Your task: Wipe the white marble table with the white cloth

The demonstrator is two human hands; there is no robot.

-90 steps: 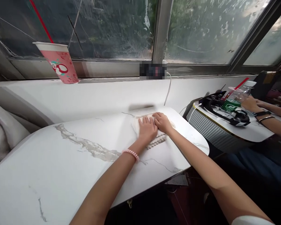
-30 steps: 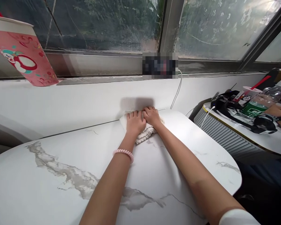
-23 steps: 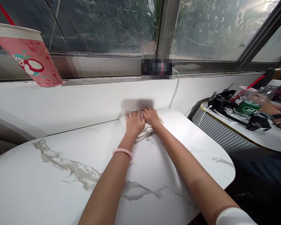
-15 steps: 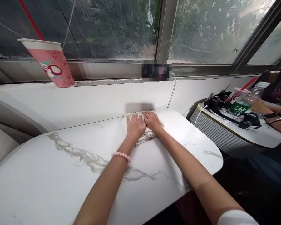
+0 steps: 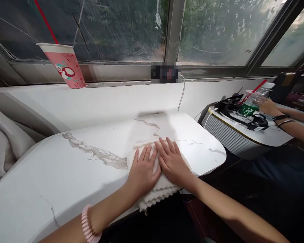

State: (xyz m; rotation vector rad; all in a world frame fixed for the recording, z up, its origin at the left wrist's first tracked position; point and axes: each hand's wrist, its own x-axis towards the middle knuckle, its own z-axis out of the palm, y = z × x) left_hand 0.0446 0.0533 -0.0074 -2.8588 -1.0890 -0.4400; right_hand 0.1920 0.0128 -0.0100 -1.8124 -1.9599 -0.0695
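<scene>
Both hands press flat on a folded cream cloth (image 5: 164, 184) with a wavy edge. It lies on the white marble-patterned table (image 5: 91, 182), and its near edge hangs past the table's front edge. My left hand (image 5: 144, 170) covers the cloth's left half, fingers stretched out and pointing away from me. On its wrist is a pink coiled band (image 5: 87, 226). My right hand (image 5: 172, 162) lies beside it with fingers spread, its thumb side close to the left thumb. Neither hand curls around the cloth.
A pink paper cup (image 5: 67, 69) with a red straw stands on the window ledge, near a blurred dark device (image 5: 165, 72) with a white cable. At right, another person's hand (image 5: 268, 106) is beside a green-labelled bottle (image 5: 249, 106) and a black headset (image 5: 233, 113) on a second table.
Both hands and the cloth have moved from the table's wall side toward me, to the front edge. The view has shifted slightly too.
</scene>
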